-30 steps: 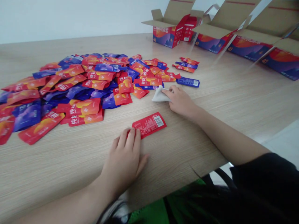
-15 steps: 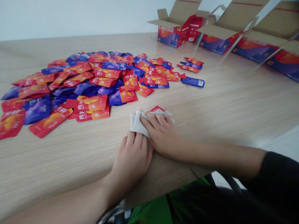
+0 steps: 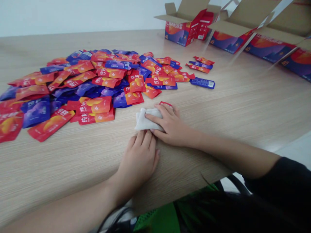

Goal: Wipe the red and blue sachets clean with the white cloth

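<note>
My right hand lies on a folded white cloth, pressing it down on the wooden table. A red foil sachet sits under the cloth and hand, with only its far edge showing. My left hand rests flat on the table, its fingertips against the cloth's near edge. Its fingers are slightly apart and hold nothing that I can see. Just beyond both hands spreads a large heap of red, orange and blue foil sachets.
A few sachets lie apart to the right of the heap, including a blue one. Open red-and-blue cardboard boxes stand along the far edge of the table. The table's near edge runs close below my hands.
My right hand has carried the cloth from beside the heap onto the red sachet, covering most of it. My left hand has stayed nearly in place.
</note>
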`<control>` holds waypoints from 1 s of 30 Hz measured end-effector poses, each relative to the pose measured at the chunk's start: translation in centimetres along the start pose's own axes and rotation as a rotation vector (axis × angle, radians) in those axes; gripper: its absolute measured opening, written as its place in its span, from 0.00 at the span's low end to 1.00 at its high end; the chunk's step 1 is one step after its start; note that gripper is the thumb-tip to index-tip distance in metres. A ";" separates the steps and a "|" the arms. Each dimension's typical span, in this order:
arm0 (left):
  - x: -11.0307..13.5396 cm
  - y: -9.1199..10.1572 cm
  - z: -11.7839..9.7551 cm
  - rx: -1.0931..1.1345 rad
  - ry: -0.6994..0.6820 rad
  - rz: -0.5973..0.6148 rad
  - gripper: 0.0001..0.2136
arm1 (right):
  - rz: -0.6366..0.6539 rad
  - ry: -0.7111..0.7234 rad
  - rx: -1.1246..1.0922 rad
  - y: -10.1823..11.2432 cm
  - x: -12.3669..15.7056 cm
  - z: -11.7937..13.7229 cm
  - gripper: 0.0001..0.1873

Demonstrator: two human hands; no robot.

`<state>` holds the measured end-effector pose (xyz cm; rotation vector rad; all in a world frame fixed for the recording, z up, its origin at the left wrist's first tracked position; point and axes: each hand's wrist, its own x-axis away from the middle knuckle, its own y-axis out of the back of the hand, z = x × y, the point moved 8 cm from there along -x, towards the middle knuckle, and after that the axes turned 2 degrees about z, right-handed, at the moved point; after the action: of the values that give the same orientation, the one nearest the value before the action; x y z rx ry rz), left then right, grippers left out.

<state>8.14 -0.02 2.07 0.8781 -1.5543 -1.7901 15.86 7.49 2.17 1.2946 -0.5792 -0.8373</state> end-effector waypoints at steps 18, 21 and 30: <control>0.1 -0.1 0.7 0.023 0.024 -0.015 0.25 | -0.054 -0.034 0.045 1.0 0.1 -1.7 0.34; -0.1 -0.1 0.9 0.048 0.021 0.005 0.24 | -0.060 -0.109 0.063 1.0 0.1 -2.7 0.33; -0.1 0.5 -0.1 0.010 -0.022 -0.042 0.15 | -0.028 0.024 0.050 -0.3 0.1 0.6 0.32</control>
<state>8.34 -0.09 2.57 0.9046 -1.5706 -1.8288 15.44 7.04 1.98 1.3595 -0.5676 -0.8339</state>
